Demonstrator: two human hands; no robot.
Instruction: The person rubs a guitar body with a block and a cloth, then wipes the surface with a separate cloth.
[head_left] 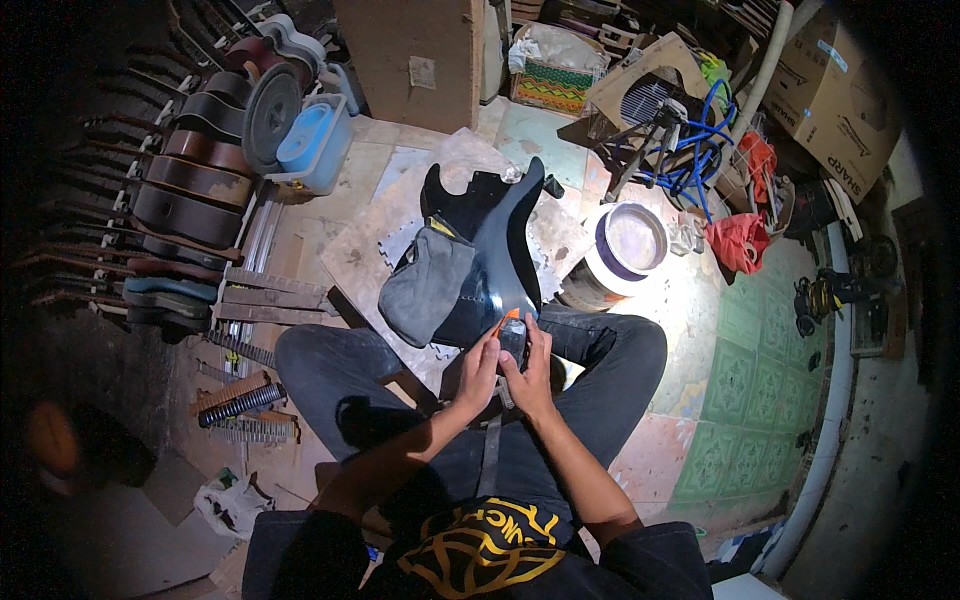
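A glossy black electric guitar body [497,240] lies in front of me, its two horns pointing away. A dark grey cloth [425,290] covers part of its left side. At its near end my left hand [480,375] and my right hand [531,378] come together, fingers closed round a small dark item [514,335] with a greyish top. An orange strip [512,314] shows at the fingertips, beside the left hand's fingers. The fingers hide much of what they hold, and its kind is unclear.
Several guitar bodies [195,195] hang in a row at left, near a blue tub [308,137]. Strips of wood [265,303] lie beside my left knee. A round bucket [632,240] stands right of the guitar body. Blue hose [700,150] and a red bag [738,242] lie farther right.
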